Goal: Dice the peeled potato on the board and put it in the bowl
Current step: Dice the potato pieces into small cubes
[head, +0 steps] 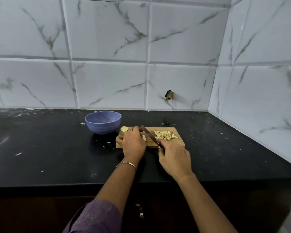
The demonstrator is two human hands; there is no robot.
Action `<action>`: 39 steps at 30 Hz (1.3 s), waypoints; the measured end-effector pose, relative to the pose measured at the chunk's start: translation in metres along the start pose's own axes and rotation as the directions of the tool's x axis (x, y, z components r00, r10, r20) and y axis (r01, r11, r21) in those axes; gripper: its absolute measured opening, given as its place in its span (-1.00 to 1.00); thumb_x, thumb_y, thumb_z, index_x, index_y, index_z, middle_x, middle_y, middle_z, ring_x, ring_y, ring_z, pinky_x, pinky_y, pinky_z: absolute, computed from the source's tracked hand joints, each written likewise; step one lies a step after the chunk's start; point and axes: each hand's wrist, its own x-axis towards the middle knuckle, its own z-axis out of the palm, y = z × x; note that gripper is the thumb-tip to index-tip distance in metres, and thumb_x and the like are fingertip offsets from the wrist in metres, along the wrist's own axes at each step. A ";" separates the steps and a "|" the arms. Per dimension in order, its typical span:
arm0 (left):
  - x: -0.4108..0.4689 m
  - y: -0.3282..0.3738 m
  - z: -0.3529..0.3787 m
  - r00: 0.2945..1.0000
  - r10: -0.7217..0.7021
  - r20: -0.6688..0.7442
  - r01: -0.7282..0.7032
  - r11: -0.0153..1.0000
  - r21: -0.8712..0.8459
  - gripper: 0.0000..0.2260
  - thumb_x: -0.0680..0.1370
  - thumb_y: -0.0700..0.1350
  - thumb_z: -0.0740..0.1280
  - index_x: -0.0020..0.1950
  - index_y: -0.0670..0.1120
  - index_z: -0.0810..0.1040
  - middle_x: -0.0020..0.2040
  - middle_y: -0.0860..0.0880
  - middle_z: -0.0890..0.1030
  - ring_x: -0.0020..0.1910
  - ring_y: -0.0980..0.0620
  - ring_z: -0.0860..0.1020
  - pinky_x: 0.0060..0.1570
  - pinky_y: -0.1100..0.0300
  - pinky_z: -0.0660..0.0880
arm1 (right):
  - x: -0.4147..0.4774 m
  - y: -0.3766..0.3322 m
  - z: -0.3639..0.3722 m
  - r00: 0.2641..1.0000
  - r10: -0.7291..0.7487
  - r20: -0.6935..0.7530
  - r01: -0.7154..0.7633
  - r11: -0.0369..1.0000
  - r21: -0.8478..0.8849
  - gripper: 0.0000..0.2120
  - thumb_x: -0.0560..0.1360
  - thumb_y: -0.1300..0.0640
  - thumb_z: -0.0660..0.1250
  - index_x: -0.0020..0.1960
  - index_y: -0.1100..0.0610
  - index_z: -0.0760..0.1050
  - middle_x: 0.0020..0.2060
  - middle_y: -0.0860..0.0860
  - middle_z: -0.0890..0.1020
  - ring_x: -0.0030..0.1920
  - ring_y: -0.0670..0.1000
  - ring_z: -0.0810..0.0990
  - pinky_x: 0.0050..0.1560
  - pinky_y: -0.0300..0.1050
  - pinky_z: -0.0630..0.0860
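Observation:
A wooden cutting board (178, 142) lies on the black counter. My left hand (133, 142) curls over the peeled potato (123, 130) at the board's left end, hiding most of it. My right hand (174, 158) grips the handle of a knife (149, 134), whose blade slants across the board just right of my left fingers. A heap of several pale potato cubes (165, 135) sits on the right half of the board. The blue bowl (102, 122) stands upright just left of the board and behind it; no potato shows inside it.
The black counter (49, 148) is speckled with small white scraps. White marble-patterned tiles form the back wall and the right side wall (259, 98). The counter's front edge (57, 185) runs below my forearms.

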 end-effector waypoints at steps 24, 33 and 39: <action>-0.001 0.000 0.003 0.986 0.053 0.158 -0.092 0.964 0.248 -0.66 0.59 0.12 0.21 0.23 0.02 0.61 0.31 -0.11 0.46 0.32 -0.15 0.30 0.24 -0.08 0.22 | 0.008 0.003 0.005 0.999 0.037 0.014 -0.035 0.991 -0.125 -0.72 0.62 0.07 0.23 0.30 -0.11 0.50 -0.14 -0.10 0.63 -0.14 -0.05 0.60 -0.22 -0.14 0.51; 0.009 0.002 0.008 0.970 0.134 0.203 -0.183 0.952 0.245 -0.68 0.58 0.12 0.20 0.24 0.05 0.57 0.24 -0.03 0.56 0.31 -0.12 0.31 0.19 -0.09 0.19 | 0.008 0.004 0.002 0.996 0.084 -0.003 -0.084 0.995 -0.050 -0.69 0.61 0.03 0.25 0.34 -0.14 0.49 -0.07 -0.11 0.65 -0.08 -0.07 0.62 -0.14 -0.14 0.54; 0.010 0.006 0.006 0.967 0.141 0.214 -0.190 0.955 0.228 -0.68 0.60 0.05 0.16 0.31 0.06 0.51 0.26 -0.03 0.56 0.36 -0.09 0.30 0.31 -0.14 0.17 | 0.009 0.007 0.002 0.991 0.136 -0.010 -0.136 0.991 -0.012 -0.66 0.62 0.00 0.24 0.38 -0.16 0.45 -0.02 -0.12 0.63 -0.04 -0.07 0.61 -0.18 -0.19 0.45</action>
